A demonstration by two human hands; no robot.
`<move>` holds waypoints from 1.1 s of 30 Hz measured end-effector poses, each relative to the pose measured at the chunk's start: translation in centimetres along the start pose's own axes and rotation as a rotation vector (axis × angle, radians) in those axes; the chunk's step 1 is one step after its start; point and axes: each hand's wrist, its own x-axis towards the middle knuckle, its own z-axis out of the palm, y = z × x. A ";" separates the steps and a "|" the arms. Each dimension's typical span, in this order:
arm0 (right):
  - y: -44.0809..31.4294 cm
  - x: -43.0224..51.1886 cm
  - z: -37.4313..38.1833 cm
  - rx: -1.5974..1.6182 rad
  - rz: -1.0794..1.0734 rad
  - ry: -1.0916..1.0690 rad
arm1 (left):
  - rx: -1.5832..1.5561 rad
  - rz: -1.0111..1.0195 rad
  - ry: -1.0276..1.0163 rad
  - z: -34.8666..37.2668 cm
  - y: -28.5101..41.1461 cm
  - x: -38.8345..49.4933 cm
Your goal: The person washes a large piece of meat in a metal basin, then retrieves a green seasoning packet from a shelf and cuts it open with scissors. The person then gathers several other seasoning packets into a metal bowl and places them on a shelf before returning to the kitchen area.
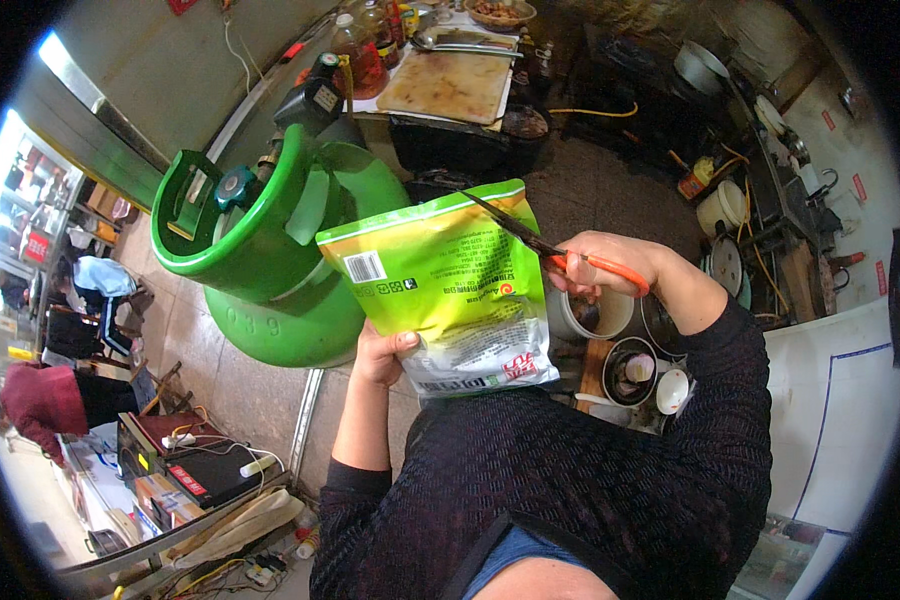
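My left hand [384, 355] grips the lower left side of a green and silver plastic pouch [450, 300], its thumb on the printed face. The pouch is held up before my chest, its sealed-looking edge at the top. In my right hand [607, 259] is a pair of scissors with orange handles [621, 276]. Their dark blades reach over the pouch's upper right part, with the tip near its top edge. Whether the blades touch the pouch cannot be told.
A green gas cylinder [292, 322] stands to the left. Ahead, a cutting board [446, 84] lies on a table beside bottles. Below my right arm are a white bucket [616, 319] and a bowl [673, 391]. Two people [41, 401] [105, 277] are at the far left.
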 end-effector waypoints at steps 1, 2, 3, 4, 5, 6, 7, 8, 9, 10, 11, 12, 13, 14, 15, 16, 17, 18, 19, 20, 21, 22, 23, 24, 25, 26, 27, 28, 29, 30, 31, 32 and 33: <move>-0.2 0.0 0.0 -0.065 -0.050 0.049 | 0.011 0.001 0.000 0.0 0.0 0.0; -0.4 0.1 0.0 -0.148 -0.115 0.096 | 0.009 0.006 0.007 0.0 0.1 0.0; -0.7 0.3 0.1 -0.283 -0.160 0.142 | 0.019 0.013 0.006 0.1 0.1 -0.1; -1.0 0.2 0.2 -0.298 -0.146 0.180 | 0.045 0.020 0.002 0.2 0.2 -0.2; -1.3 0.1 0.3 -0.364 -0.109 0.217 | 0.047 0.018 0.007 0.3 0.3 -0.3; -1.6 0.1 0.5 -0.445 -0.079 0.255 | 0.065 0.016 0.008 0.4 0.5 -0.4; -1.8 0.1 0.7 -0.442 -0.038 0.276 | 0.089 0.022 0.008 0.5 0.6 -0.5; -2.1 0.1 0.9 -0.455 -0.003 0.299 | 0.094 0.014 0.021 0.6 0.6 -0.7; -2.2 0.1 1.2 -0.468 0.022 0.323 | 0.106 0.011 0.036 0.7 0.7 -0.8; -2.4 0.1 1.4 -0.438 0.045 0.332 | 0.118 0.009 0.052 0.8 0.7 -0.9; -2.5 0.2 1.6 -0.411 0.059 0.343 | 0.119 0.006 0.057 0.9 0.7 -1.0; -2.6 0.2 1.7 -0.382 0.066 0.345 | 0.119 0.003 0.063 0.9 0.7 -1.1; -2.7 0.3 1.8 -0.370 0.088 0.355 | 0.120 0.000 0.068 0.9 0.7 -1.1; -2.7 0.4 1.8 -0.358 0.101 0.357 | 0.116 0.004 0.066 0.9 0.6 -1.1; -2.7 0.5 1.7 -0.349 0.125 0.360 | 0.113 0.006 0.065 0.8 0.5 -1.1; -2.7 0.5 1.7 -0.335 0.128 0.358 | 0.116 0.008 0.061 0.7 0.5 -1.1; -2.7 0.6 1.6 -0.326 0.142 0.358 | 0.113 0.011 0.064 0.6 0.4 -1.1; -2.7 0.7 1.5 -0.317 0.156 0.359 | 0.114 0.014 0.064 0.5 0.3 -1.1; -2.6 0.8 1.4 -0.314 0.155 0.358 | 0.121 0.017 0.056 0.4 0.2 -1.0; -2.6 0.9 1.4 -0.311 0.154 0.357 | 0.118 0.017 0.064 0.3 0.2 -1.0; -2.5 1.0 1.3 -0.314 0.149 0.360 | 0.120 0.016 0.066 0.2 0.1 -1.0; -2.3 1.0 1.3 -0.299 0.146 0.363 | 0.129 0.017 0.068 0.2 0.0 -1.0; -2.2 1.1 1.3 -0.290 0.138 0.369 | 0.114 0.012 0.070 0.1 0.0 -1.0; -2.0 1.1 1.2 -0.281 0.121 0.364 | 0.106 0.010 0.072 0.0 -0.1 -1.0; -1.9 1.2 1.1 -0.290 0.129 0.365 | 0.104 0.005 0.066 0.0 -0.1 -1.0; -1.7 1.3 1.0 -0.297 0.128 0.354 | 0.103 0.005 0.074 -0.1 -0.1 -1.0; -1.6 1.4 0.9 -0.312 0.122 0.358 | 0.108 0.003 0.073 -0.1 -0.1 -1.0; -1.4 1.5 0.8 -0.320 0.123 0.346 | 0.116 0.004 0.064 -0.1 -0.1 -1.0; -1.4 1.6 0.8 -0.334 0.119 0.346 | 0.108 -0.004 0.070 -0.1 0.0 -1.0; -1.3 1.7 0.7 -0.349 0.115 0.346 | 0.102 -0.007 0.070 -0.1 0.0 -0.9; -1.4 1.8 0.6 -0.349 0.122 0.345 | 0.100 -0.010 0.067 -0.1 0.0 -1.0; -1.5 1.8 0.5 -0.349 0.129 0.344 | 0.093 -0.010 0.074 0.0 0.1 -1.0; -1.6 1.9 0.5 -0.353 0.131 0.344 | 0.091 -0.007 0.078 0.1 0.1 -1.0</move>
